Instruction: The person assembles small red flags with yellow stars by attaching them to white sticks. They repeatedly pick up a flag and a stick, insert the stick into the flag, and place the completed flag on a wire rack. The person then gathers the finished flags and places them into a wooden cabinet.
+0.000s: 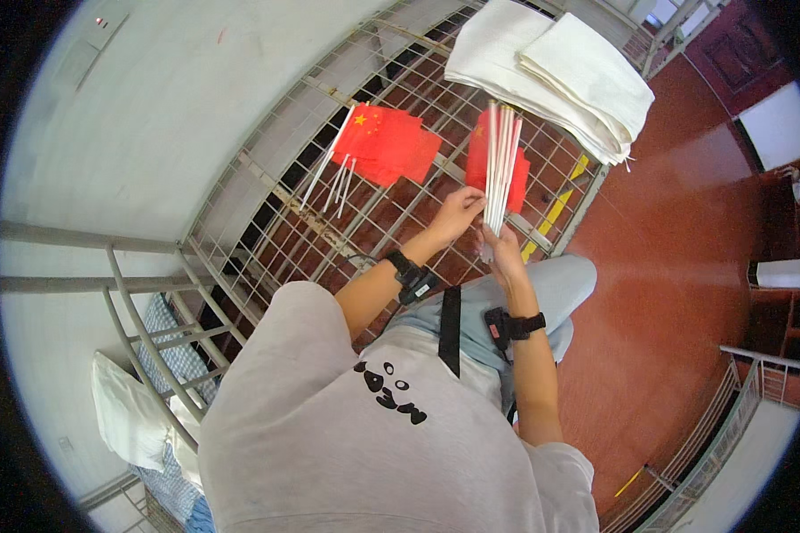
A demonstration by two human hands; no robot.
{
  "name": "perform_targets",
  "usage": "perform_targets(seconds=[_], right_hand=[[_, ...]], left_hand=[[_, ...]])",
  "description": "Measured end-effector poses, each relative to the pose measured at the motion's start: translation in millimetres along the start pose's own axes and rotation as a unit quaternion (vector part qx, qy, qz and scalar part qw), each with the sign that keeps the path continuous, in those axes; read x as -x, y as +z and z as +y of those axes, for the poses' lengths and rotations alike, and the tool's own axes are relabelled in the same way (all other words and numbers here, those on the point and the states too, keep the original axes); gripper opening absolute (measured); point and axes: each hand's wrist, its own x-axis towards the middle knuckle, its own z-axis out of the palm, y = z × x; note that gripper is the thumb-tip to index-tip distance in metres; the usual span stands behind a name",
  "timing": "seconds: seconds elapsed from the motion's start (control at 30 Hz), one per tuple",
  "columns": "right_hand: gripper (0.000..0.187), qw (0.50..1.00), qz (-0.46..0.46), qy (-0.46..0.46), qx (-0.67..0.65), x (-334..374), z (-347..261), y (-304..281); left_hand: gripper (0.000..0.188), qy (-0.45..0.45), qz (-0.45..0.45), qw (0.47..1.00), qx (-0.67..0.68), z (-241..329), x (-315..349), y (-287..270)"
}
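A bundle of small red hand flags on white sticks (pixel 500 164) is gripped at its lower stick ends by my right hand (pixel 505 254). Red cloth with a yellow star (pixel 477 147) shows to the left of the sticks, with more red at their right. My left hand (pixel 460 213) is closed, its fingertips against the bundle's left side; what they pinch is too small to make out. Farther left, a stack of the same red flags (pixel 388 145) lies on the wire mesh, its white sticks (pixel 340 182) spread toward me.
Beneath the flags is a metal mesh bed base (pixel 280 200). Folded white cloths (pixel 564 71) lie at its far right, beside a yellow strip (pixel 556 213). A metal ladder (pixel 156 346) stands at the left by a pillow (pixel 129 409). Reddish floor (pixel 658 293) stretches right.
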Motion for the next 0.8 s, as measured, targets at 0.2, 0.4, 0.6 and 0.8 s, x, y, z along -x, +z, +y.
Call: perform_targets(seconds=[0.2,0.4,0.6,0.8], right_hand=[[0.009,0.997,0.067,-0.033,-0.025,-4.0,5.7,-19.7],[0.007,0.991,0.104,-0.062,-0.062,-8.5,4.0,-29.8],[0.011,0.991,0.105,-0.059,-0.062,-6.0,4.4,-29.2],[0.011,0.989,0.133,-0.051,-0.047,-2.5,1.2,-29.2]], left_hand=[[0.026,-0.012,0.372,0.874,-0.312,-51.4,-4.7,-138.9],[0.035,-0.203,0.431,0.76,-0.443,-71.4,17.3,-238.5],[0.025,-0.284,0.363,0.742,-0.487,-99.2,28.8,-270.3],[0.032,-0.2,0.389,0.702,-0.562,-102.6,40.0,-271.3]])
